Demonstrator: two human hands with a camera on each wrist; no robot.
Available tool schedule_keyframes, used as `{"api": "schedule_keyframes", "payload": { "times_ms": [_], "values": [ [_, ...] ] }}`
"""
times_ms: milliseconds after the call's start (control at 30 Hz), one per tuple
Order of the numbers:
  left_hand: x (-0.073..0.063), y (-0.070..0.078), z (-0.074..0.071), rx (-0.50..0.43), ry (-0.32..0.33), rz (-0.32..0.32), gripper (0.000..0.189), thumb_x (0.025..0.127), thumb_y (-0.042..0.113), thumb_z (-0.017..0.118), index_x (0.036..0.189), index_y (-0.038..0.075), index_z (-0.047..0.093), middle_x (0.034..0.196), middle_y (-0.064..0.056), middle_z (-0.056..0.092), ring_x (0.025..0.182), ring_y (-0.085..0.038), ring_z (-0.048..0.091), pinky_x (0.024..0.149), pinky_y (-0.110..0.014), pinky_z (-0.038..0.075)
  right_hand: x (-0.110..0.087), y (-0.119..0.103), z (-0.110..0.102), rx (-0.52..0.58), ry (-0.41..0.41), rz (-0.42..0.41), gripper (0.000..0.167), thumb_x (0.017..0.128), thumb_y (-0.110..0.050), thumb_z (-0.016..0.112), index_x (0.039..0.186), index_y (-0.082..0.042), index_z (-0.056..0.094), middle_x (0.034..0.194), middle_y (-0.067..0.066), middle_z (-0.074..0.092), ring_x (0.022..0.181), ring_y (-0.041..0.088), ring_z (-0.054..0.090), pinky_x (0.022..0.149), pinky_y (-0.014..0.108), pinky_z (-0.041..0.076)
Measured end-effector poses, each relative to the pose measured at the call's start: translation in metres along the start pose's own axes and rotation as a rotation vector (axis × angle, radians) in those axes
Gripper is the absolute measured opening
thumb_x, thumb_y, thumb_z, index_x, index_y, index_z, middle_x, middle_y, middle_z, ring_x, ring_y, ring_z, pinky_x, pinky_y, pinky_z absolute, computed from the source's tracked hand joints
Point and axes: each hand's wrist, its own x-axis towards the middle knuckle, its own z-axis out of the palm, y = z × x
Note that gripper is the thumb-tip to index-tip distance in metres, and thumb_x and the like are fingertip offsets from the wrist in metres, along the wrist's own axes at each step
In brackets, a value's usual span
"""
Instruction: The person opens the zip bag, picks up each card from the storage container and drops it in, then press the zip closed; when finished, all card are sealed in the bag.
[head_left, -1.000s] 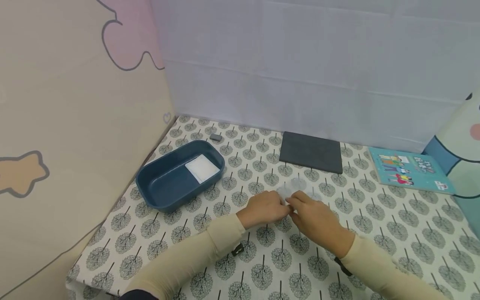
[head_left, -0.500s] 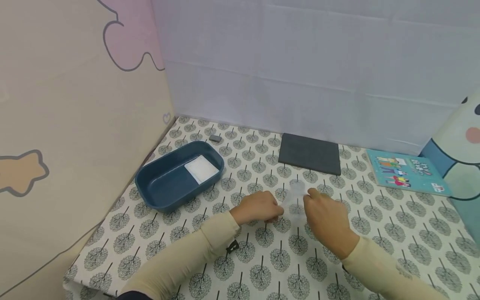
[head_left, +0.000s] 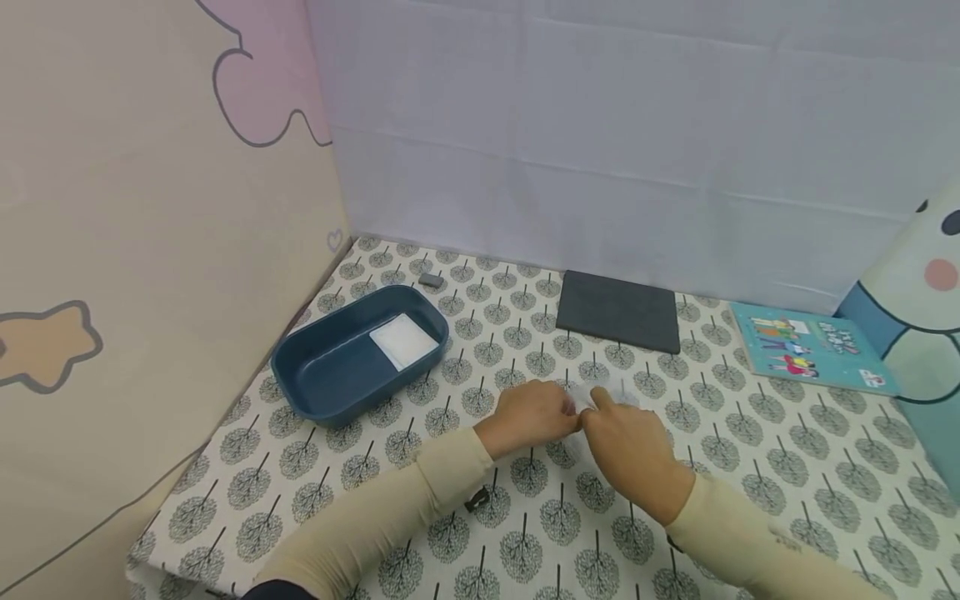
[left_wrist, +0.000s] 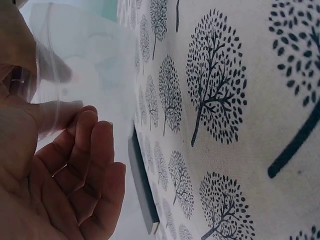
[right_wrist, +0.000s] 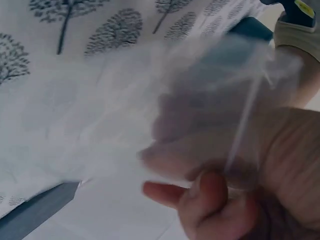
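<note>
Pinching a clear plastic bag [left_wrist: 100,55] with the left hand [head_left: 531,414], fingers bent; gripping it with the right hand [head_left: 630,446] too, close beside the other. Holding it over a tree-print tablecloth [head_left: 540,542]; cannot tell whether touching the cloth. Facing a flat black notebook [head_left: 617,311], with a teal illustrated book [head_left: 825,348] to its right. Flanked on the left by a dark blue bin [head_left: 330,383] with a white packet [head_left: 403,341] lying inside, and by a small grey block [head_left: 431,280] behind.

Homelike setting: cartoon-print walls [head_left: 165,208], tree-patterned tablecloth [head_left: 750,450].
</note>
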Motion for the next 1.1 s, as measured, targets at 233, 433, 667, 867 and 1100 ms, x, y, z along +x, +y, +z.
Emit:
{"api": "schedule_keyframes", "payload": {
  "times_ms": [233,433,667,867,1100],
  "values": [
    [-0.001,-0.001,0.002,0.106,-0.029,-0.024,0.043,0.085,0.035,0.072,0.052,0.021,0.050,0.047,0.009,0.045,0.045,-0.009,0.041,0.047,-0.031,0.040,-0.002,0.000,-0.011,-0.111,-0.189,0.039,0.024,0.075,0.001,0.079,0.065,-0.002,0.057,0.078,0.011,0.051,0.046,0.021,0.048,0.036,0.038,0.047],
    [-0.003,-0.007,-0.004,0.099,-0.042,0.002,0.044,0.088,0.040,0.072,0.053,0.020,0.052,0.051,0.008,0.048,0.048,-0.009,0.044,0.050,-0.032,0.042,-0.003,0.007,-0.020,-0.042,-0.234,-0.022,0.016,0.079,-0.011,0.080,0.074,-0.006,0.066,0.081,0.008,0.056,0.050,0.019,0.052,0.037,0.035,0.046],
    [-0.001,-0.011,-0.008,0.145,-0.054,-0.002,0.040,0.087,0.044,0.073,0.057,0.021,0.059,0.053,0.009,0.049,0.051,-0.009,0.045,0.050,-0.030,0.042,-0.003,0.025,-0.027,0.237,-0.201,-0.172,0.027,0.084,-0.029,0.082,0.102,-0.010,0.074,0.139,0.012,0.058,0.072,0.017,0.068,0.048,0.025,0.048],
    [-0.002,-0.014,-0.009,0.145,-0.074,0.030,0.028,0.087,0.043,0.075,0.067,0.025,0.072,0.058,0.011,0.057,0.054,-0.009,0.049,0.052,-0.030,0.044,-0.004,0.041,-0.020,0.393,-0.285,-0.291,0.043,0.088,-0.046,0.074,0.111,-0.009,0.073,0.152,0.012,0.046,0.076,0.011,0.068,0.067,0.033,0.057],
    [-0.003,-0.018,-0.011,0.145,-0.097,0.067,0.035,0.088,0.042,0.075,0.060,0.022,0.067,0.050,0.010,0.049,0.051,-0.009,0.044,0.049,-0.027,0.040,-0.003,0.048,-0.005,0.504,-0.241,-0.301,0.027,0.085,-0.040,0.078,0.084,-0.018,0.064,0.145,0.016,0.053,0.053,-0.005,0.042,0.056,0.021,0.047]
  ]
}}
